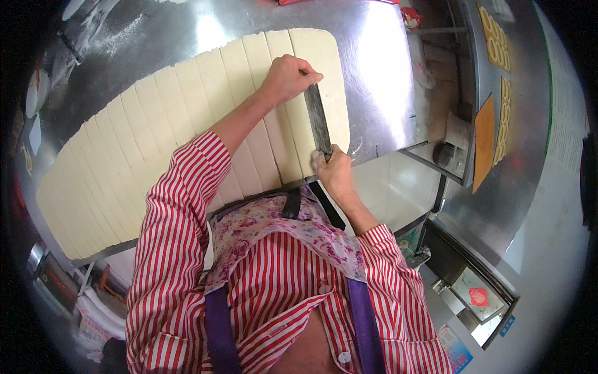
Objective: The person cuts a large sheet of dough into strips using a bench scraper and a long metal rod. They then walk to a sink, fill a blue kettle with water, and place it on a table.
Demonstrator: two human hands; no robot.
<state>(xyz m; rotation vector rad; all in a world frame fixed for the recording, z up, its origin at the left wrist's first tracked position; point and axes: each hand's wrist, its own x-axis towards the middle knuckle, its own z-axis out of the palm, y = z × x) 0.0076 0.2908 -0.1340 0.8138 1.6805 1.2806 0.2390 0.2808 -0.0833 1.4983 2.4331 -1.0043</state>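
Observation:
A thick sheet of pale dough (187,103) covers much of the steel table before me, with long parallel cuts dividing it into strips. Across its right part lies a long dark metal blade (318,117). My left hand (289,77) pinches the blade's far end from above. At the near end, close to the table's front edge, my right hand (335,170) grips it; that end is mostly hidden by the fingers. To the right of the blade, the dough's end piece (334,93) is uncut and wider than the strips.
Flour dusts the steel table (373,70) at the far left. A round container (38,93) stands at the left edge. On a counter to the right are ring-shaped dough pieces (497,42), twisted ones (502,121) and an orange-brown board (484,142). A floral apron (280,224) touches the table's front edge.

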